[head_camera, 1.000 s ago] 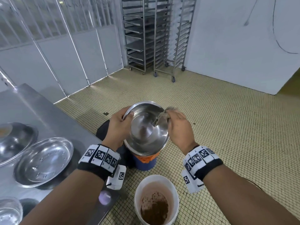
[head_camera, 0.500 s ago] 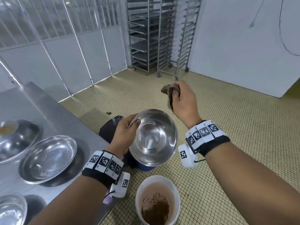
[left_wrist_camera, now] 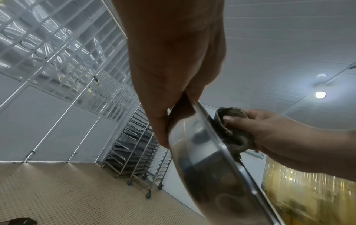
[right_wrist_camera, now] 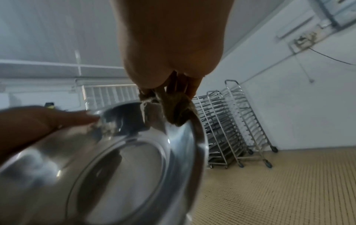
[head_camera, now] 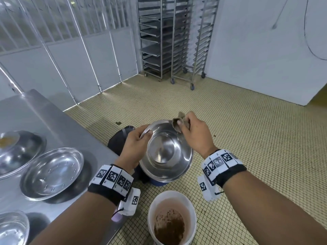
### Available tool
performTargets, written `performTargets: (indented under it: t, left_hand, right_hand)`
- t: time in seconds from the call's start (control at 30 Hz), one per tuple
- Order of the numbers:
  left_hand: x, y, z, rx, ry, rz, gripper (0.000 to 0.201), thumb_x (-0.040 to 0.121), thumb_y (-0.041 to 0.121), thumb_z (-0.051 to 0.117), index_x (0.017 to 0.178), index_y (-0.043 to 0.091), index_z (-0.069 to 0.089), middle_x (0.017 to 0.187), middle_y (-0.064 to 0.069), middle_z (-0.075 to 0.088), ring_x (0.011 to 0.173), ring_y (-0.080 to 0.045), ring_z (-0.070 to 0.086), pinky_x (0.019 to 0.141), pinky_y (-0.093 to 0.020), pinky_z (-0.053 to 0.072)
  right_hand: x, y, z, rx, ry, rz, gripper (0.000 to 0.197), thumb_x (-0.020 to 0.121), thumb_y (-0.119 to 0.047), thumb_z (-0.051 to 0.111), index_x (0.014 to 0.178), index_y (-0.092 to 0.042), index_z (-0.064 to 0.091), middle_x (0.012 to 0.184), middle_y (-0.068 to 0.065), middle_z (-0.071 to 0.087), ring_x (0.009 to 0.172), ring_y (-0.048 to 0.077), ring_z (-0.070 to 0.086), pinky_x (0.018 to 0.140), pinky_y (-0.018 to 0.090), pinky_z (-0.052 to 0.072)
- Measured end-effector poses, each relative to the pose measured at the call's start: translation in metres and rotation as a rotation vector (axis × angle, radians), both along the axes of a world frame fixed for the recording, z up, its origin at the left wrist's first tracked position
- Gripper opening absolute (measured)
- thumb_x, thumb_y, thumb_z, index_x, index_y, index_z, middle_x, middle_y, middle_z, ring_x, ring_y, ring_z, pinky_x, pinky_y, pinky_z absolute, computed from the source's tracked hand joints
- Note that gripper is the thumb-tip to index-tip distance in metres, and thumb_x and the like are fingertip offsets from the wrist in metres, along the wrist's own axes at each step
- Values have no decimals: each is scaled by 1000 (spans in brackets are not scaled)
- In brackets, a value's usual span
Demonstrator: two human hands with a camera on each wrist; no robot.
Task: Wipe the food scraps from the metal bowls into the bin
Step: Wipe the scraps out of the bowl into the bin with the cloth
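Note:
My left hand [head_camera: 136, 144] grips the near-left rim of a shiny metal bowl [head_camera: 166, 152], tilted toward me above the floor. My right hand [head_camera: 192, 133] holds a bunched brown cloth [head_camera: 178, 121] at the bowl's far rim. In the left wrist view the cloth [left_wrist_camera: 231, 130] presses against the bowl [left_wrist_camera: 210, 164] just inside its edge. The right wrist view shows the cloth [right_wrist_camera: 177, 111] on the rim of the bowl [right_wrist_camera: 119, 164]. Below, near my feet, a white bin [head_camera: 154, 206] holds brown scraps.
A steel table [head_camera: 44, 119] at left carries a shallow metal dish [head_camera: 51, 172], a bowl with yellowish scraps [head_camera: 16, 151] and another bowl [head_camera: 12, 228] at the front. A blue container [head_camera: 159, 183] and a dark object [head_camera: 120, 138] stand under the held bowl. Wheeled tray racks [head_camera: 173, 41] stand by the far wall.
My right hand was lifted clear with the cloth half a second ago and has come back down to the bowl's far rim. The left hand keeps its hold on the bowl.

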State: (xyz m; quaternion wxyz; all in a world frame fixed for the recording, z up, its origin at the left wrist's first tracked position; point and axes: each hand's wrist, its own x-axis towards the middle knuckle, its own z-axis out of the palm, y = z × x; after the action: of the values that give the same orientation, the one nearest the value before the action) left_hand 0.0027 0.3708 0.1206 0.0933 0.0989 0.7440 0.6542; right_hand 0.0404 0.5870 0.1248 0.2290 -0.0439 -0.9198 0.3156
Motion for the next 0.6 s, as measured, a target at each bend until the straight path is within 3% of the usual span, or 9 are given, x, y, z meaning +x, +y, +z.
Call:
performTargets:
  t: [0.1,0.2,0.33,0.43,0.53,0.6]
  left_hand:
    - [3,1,-4,-1,-14,-7,23,104,15,59,116,24,77,94,3,79,87,-18,75,76,-32,59]
    - [8,2,-6,-1,-19,-46,24,104,14,58,116,24,77,99,3,79,93,-19,75,83,-35,61]
    - [13,3,-5,0,-26,-90,26,105,13,58,112,28,77,98,3,79,94,-19,75,85,-35,61]
    - [16,4,-4,7,-17,-108,28,105,12,57,111,31,76,98,6,79,92,-13,75,82,-29,59]
    - [15,4,-4,17,-19,-92,26,106,12,56,113,29,76,94,7,79,87,-11,75,75,-26,57]
    - [14,3,-4,32,-27,-76,24,106,14,57,115,26,76,93,6,79,84,-12,75,73,-27,56]
  right_hand:
    - [-6,10,16,-68,-15,-105,14,107,-31,51,101,-22,43,67,-4,59,48,8,57,37,15,39]
    - [-15,22,30,-14,-15,-176,13,106,-29,52,103,-20,43,69,-3,59,51,9,57,35,15,35]
    - [-22,32,47,112,-39,-235,10,104,-26,53,101,-16,49,75,-5,59,60,10,58,45,19,37]
    - [-19,27,49,174,-104,-150,10,104,-25,55,108,-16,56,85,-9,65,64,10,66,52,23,54]
    - [-11,12,38,214,-184,-16,12,102,-27,58,112,-20,55,80,-8,64,58,3,62,44,11,45]
    - [-5,3,28,195,-180,51,14,101,-29,60,113,-22,56,80,-7,65,58,3,61,45,12,43]
